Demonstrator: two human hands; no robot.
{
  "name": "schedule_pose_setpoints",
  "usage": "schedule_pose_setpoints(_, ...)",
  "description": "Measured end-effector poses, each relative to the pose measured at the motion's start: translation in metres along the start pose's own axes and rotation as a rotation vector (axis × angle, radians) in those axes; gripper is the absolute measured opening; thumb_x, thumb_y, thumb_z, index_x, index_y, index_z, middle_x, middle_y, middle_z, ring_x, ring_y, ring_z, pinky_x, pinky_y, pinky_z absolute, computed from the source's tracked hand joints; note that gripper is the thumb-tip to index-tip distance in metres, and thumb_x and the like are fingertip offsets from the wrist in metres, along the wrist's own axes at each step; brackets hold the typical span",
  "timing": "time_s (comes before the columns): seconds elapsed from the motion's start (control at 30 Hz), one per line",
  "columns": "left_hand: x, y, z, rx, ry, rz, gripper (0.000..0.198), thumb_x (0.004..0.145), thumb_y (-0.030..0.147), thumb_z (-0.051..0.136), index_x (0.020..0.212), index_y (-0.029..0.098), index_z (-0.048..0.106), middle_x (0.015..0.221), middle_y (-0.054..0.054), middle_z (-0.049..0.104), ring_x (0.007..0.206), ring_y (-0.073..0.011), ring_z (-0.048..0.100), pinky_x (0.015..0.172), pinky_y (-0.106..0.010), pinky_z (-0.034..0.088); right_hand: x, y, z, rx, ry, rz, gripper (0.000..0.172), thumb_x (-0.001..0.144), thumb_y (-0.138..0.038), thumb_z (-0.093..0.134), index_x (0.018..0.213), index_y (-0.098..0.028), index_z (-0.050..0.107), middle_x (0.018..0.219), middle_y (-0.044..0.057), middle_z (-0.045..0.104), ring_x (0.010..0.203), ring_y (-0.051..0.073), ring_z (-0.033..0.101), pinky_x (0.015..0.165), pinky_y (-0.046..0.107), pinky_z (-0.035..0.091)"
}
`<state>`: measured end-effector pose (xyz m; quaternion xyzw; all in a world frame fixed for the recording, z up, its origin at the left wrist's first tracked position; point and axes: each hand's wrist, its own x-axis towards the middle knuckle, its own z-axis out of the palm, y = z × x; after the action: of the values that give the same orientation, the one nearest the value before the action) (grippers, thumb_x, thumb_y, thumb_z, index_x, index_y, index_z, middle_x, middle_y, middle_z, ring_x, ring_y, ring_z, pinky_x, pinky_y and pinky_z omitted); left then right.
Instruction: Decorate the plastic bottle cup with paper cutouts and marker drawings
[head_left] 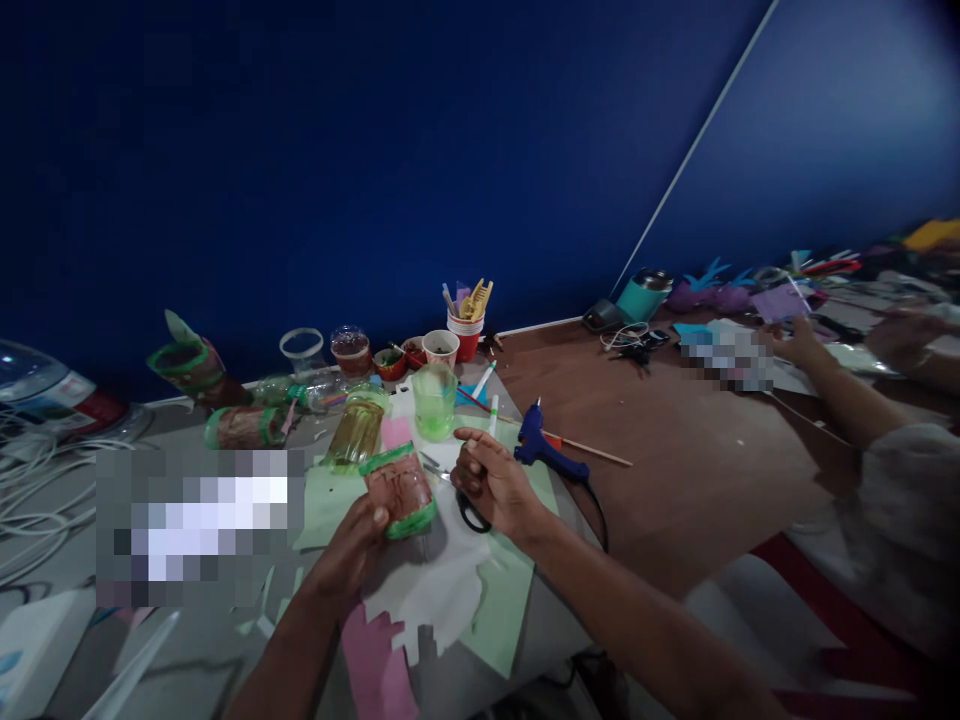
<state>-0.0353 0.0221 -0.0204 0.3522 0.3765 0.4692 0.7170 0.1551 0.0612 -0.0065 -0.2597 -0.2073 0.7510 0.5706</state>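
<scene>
we are holding a brown-and-green cup (400,488) in our left hand (358,540), the thumb and fingers pinching it by its lower left side, and it is tilting above the white paper (442,605) in the middle of the table. its brown wrap is showing wrinkles between two bright green bands. our right hand (491,485) is hovering just to the right of the cup, the index finger pointing toward the left and the other fingers curling in; we cannot tell whether they are pinching anything. beside and partly below that hand, scissors (474,514) with black handles are showing. past the right hand, a blue glue gun (544,447) is lying near a thin wooden stick (600,453). behind the cup we are seeing an amber cup (358,432) leaning and a clear green cup (433,400) standing. farther left, another brown-and-green container (244,427) is lying on its side. torn pink paper (375,665) is lying nearest to us, with a pale green sheet (510,615) at its right. well apart on the right, a co-worker's hand (799,343) is reaching toward a purple piece (780,303), blurring as we are looking.
</scene>
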Motion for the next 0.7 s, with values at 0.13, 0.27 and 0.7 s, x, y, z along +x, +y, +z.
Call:
schedule_pose_setpoints(0.13, 0.0005, 0.0002, 0.0006, -0.007, -0.034, 0.018, 0.044, 0.065, 0.046, 0.075, 0.098, 0.018, 0.068, 0.093, -0.007, 0.070, 0.084, -0.0200, 0.062, 0.079, -0.032, 0.046, 0.0017, 0.0022, -0.0030, -0.013, 0.003, 0.024, 0.020, 0.066, -0.013, 0.067, 0.085, -0.016, 0.060, 0.066, -0.003, 0.059, 0.051, 0.007, 0.053, 0.055, 0.021, 0.042)
schedule_pose_setpoints(0.27, 0.0011, -0.0021, -0.0017, 0.007, -0.042, 0.029, 0.040, 0.066, 0.046, 0.074, 0.095, 0.019, 0.070, 0.090, -0.006, 0.070, 0.080, -0.0187, 0.062, 0.079, -0.032, 0.046, 0.0030, 0.0046, -0.0042, 0.023, -0.013, 0.068, 0.015, 0.067, -0.008, 0.062, 0.079, -0.017, 0.059, 0.064, -0.004, 0.058, 0.043, 0.005, 0.046, 0.051, 0.021, 0.041)
schedule_pose_setpoints(0.7, 0.0005, -0.0014, 0.0024, 0.011, -0.038, -0.014, 0.040, 0.063, 0.041, 0.078, 0.096, 0.019, 0.072, 0.092, -0.009, 0.071, 0.083, -0.0225, 0.063, 0.086, -0.039, 0.045, 0.0007, 0.0044, -0.0006, -0.023, -0.021, 0.043, 0.007, 0.077, -0.019, 0.061, 0.081, -0.019, 0.056, 0.050, -0.011, 0.045, 0.034, 0.002, 0.031, 0.049, 0.020, 0.039)
